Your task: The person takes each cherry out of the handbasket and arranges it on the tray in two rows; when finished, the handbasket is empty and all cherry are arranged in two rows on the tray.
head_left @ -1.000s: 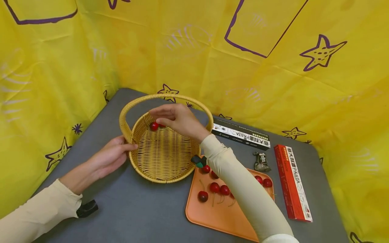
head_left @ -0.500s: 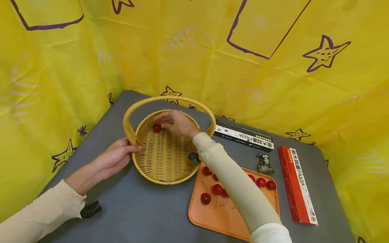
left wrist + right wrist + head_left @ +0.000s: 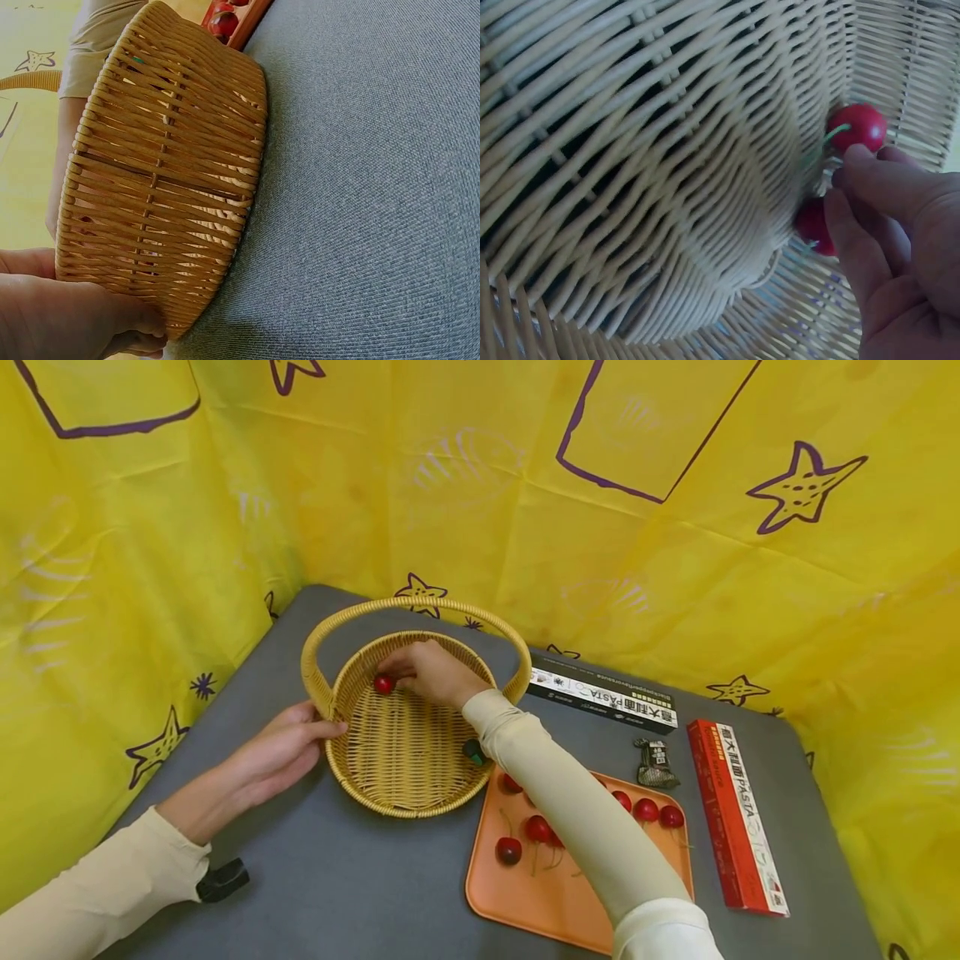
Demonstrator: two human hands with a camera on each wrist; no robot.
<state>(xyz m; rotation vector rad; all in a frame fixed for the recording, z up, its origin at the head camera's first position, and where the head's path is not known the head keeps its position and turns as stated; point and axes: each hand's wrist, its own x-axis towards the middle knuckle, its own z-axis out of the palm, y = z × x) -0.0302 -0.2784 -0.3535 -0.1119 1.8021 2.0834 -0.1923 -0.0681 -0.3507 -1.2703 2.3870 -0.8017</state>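
My left hand (image 3: 288,745) grips the near-left rim of a round wicker basket (image 3: 405,752), thumb over the rim and the other fingers against the outer wall. In the left wrist view the woven side of the basket fills the middle. Reaching inside the basket, my right hand (image 3: 435,672) has its thumb and fingertips curled together at a red cherry (image 3: 384,683) by the far-left wall. The right wrist view shows this cherry (image 3: 859,127) with a green stem at the thumb tip. A second cherry (image 3: 814,225) lies below, partly hidden by the fingers.
An orange tray (image 3: 517,914) with several stemmed cherries stands right of the basket, partly under the right forearm. Behind it are a black pasta box (image 3: 603,693) and a small dark packet (image 3: 655,764). A red pasta box (image 3: 738,818) lies at the right. A yellow cloth hangs behind.
My right hand has come down from over the basket to its inside, fingers closing in at the cherries. The left hand keeps its hold on the rim.
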